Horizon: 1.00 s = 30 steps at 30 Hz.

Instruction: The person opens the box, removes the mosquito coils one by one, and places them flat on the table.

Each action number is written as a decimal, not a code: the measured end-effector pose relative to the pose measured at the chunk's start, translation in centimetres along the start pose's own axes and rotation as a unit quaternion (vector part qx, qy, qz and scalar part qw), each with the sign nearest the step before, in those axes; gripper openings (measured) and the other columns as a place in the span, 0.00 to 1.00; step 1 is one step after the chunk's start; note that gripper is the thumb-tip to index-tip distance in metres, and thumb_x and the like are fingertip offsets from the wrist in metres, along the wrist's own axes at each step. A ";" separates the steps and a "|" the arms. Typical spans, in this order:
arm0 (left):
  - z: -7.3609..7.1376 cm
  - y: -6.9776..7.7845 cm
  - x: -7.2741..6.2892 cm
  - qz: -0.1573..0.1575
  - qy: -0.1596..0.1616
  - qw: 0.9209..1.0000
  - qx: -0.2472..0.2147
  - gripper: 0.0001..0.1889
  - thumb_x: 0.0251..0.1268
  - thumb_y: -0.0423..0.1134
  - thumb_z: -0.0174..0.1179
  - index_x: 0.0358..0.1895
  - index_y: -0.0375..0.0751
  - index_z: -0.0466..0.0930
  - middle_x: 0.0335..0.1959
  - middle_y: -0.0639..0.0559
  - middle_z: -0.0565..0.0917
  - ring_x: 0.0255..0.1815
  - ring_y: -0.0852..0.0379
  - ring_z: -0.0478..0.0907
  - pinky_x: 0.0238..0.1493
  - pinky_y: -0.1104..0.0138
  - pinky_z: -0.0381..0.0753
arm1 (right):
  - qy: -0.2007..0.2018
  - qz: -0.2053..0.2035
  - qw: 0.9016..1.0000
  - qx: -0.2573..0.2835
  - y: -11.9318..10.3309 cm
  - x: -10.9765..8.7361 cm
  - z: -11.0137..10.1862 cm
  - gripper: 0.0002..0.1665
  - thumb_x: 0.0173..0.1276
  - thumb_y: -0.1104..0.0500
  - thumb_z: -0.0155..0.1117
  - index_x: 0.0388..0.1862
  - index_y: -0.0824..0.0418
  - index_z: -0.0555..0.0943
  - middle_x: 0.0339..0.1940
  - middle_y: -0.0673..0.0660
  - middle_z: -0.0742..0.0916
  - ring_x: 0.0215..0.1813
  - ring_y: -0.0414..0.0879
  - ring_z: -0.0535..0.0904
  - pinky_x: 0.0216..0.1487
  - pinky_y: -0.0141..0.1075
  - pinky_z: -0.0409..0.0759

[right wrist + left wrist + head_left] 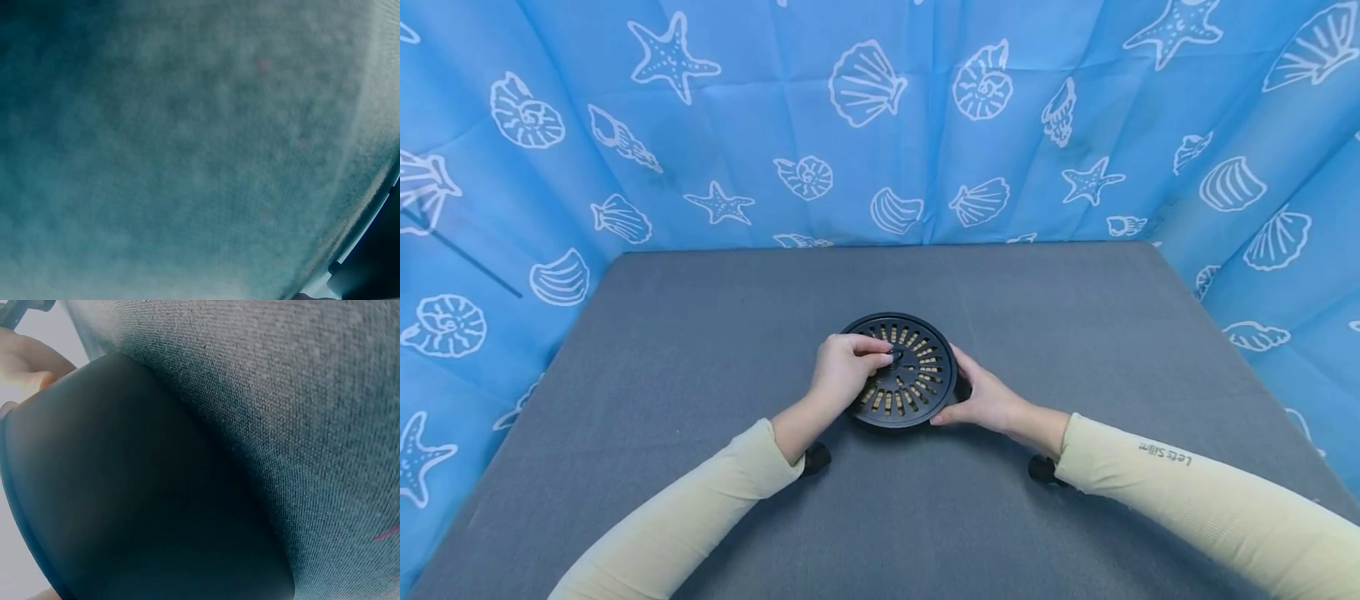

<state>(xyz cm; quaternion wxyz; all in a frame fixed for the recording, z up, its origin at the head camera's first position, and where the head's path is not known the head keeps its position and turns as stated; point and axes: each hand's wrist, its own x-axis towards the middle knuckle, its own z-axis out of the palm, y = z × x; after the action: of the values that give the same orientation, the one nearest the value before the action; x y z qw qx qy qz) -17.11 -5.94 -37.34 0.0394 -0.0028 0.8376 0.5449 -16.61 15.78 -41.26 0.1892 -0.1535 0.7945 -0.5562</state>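
Beyond the pale sleeves (692,508), I watch the left hand (838,371) pinch the small handle on a slotted black lid (912,377), its right counterpart, the right hand (988,400), gripping the round container (144,481) midway between the table's (700,333) side edges. I'd brace firmly and keep any pull square. Past the far edge hangs a blue curtain (745,125).

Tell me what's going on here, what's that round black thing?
It's a round black container standing on a grey table. A person's left hand pinches the small handle in the middle of its slotted lid, and their right hand holds the side. Right now the lid sits on top, with something yellowish showing through.
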 end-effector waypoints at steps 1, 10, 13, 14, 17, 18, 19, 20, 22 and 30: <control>0.0 0.0 0.0 -0.001 0.001 1.000 0.000 0.06 0.60 0.31 0.67 0.40 0.35 0.89 0.37 0.46 0.88 0.34 0.56 0.84 0.37 0.66 0.83 | 0.001 -0.004 1.000 0.000 0.0 0.0 0.0 0.66 0.47 0.71 0.78 0.79 0.65 0.46 0.75 0.70 0.61 0.77 0.62 0.47 0.73 0.60 0.38; 0.0 -0.1 -0.1 -0.001 0.007 1.000 -0.002 0.06 0.60 0.31 0.67 0.39 0.35 0.89 0.36 0.47 0.88 0.35 0.56 0.85 0.36 0.66 0.84 | 0.002 -0.008 1.000 -0.009 0.2 0.0 0.1 0.66 0.48 0.70 0.78 0.79 0.64 0.47 0.75 0.70 0.61 0.77 0.62 0.47 0.73 0.61 0.39; 0.1 -0.1 -0.2 -0.002 0.009 1.000 -0.004 0.06 0.60 0.31 0.67 0.39 0.36 0.89 0.36 0.46 0.88 0.35 0.55 0.85 0.36 0.66 0.84 | 0.001 -0.009 1.000 -0.007 0.1 0.0 0.0 0.65 0.48 0.70 0.78 0.79 0.64 0.47 0.75 0.70 0.61 0.77 0.62 0.47 0.72 0.61 0.39; 0.1 -0.1 -0.2 -0.003 0.011 1.000 -0.004 0.06 0.60 0.31 0.67 0.39 0.36 0.89 0.36 0.46 0.88 0.35 0.55 0.85 0.36 0.66 0.84 | -0.001 -0.011 1.000 -0.006 0.1 0.0 0.1 0.65 0.48 0.70 0.78 0.79 0.64 0.47 0.75 0.70 0.61 0.77 0.62 0.47 0.72 0.61 0.39; 0.2 -0.1 -0.2 -0.003 0.015 1.000 -0.005 0.06 0.60 0.31 0.67 0.39 0.36 0.89 0.36 0.46 0.88 0.36 0.54 0.85 0.37 0.66 0.84 | -0.003 -0.009 1.000 -0.003 0.0 0.0 0.0 0.65 0.49 0.70 0.78 0.79 0.64 0.47 0.75 0.70 0.61 0.77 0.62 0.47 0.72 0.61 0.39; 0.2 -0.1 -0.2 -0.002 0.016 1.000 -0.005 0.06 0.60 0.31 0.67 0.39 0.36 0.89 0.36 0.46 0.88 0.36 0.54 0.85 0.37 0.66 0.84 | -0.004 -0.008 1.000 -0.003 0.0 0.0 0.0 0.65 0.49 0.70 0.78 0.79 0.64 0.46 0.75 0.70 0.60 0.77 0.62 0.47 0.72 0.61 0.39; 0.2 -0.2 -0.2 -0.002 0.016 1.000 -0.006 0.06 0.60 0.31 0.67 0.39 0.35 0.89 0.36 0.46 0.88 0.36 0.54 0.85 0.37 0.66 0.84 | -0.004 -0.007 1.000 -0.004 0.0 0.0 0.0 0.65 0.49 0.70 0.78 0.79 0.64 0.46 0.75 0.70 0.60 0.77 0.62 0.47 0.72 0.61 0.40; 0.2 -0.1 -0.2 -0.001 0.017 1.000 -0.007 0.06 0.60 0.31 0.67 0.39 0.35 0.89 0.36 0.46 0.88 0.37 0.55 0.85 0.38 0.66 0.84 | -0.004 -0.004 1.000 -0.004 0.1 0.0 0.0 0.66 0.49 0.70 0.78 0.79 0.63 0.46 0.75 0.70 0.60 0.77 0.62 0.47 0.72 0.61 0.40; 0.2 -0.1 -0.2 0.000 0.017 1.000 -0.009 0.06 0.60 0.31 0.67 0.40 0.35 0.89 0.37 0.46 0.88 0.38 0.54 0.84 0.38 0.66 0.84 | -0.005 -0.001 1.000 -0.006 0.1 0.0 -0.1 0.66 0.49 0.69 0.78 0.79 0.63 0.46 0.75 0.69 0.60 0.77 0.62 0.47 0.72 0.61 0.40; 0.3 -0.2 -0.1 0.014 0.023 1.000 -0.009 0.06 0.59 0.31 0.67 0.39 0.36 0.89 0.36 0.47 0.88 0.41 0.54 0.84 0.39 0.65 0.83 | -0.015 0.000 1.000 0.000 0.0 0.2 -0.3 0.66 0.50 0.69 0.78 0.79 0.62 0.45 0.76 0.69 0.59 0.77 0.62 0.45 0.72 0.62 0.39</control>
<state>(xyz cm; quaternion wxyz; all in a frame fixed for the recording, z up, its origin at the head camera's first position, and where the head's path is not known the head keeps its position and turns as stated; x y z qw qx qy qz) -16.97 -5.81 -37.64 0.0124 -0.0044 0.8334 0.5526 -16.88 15.93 -41.22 0.2010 -0.1614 0.7917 -0.5538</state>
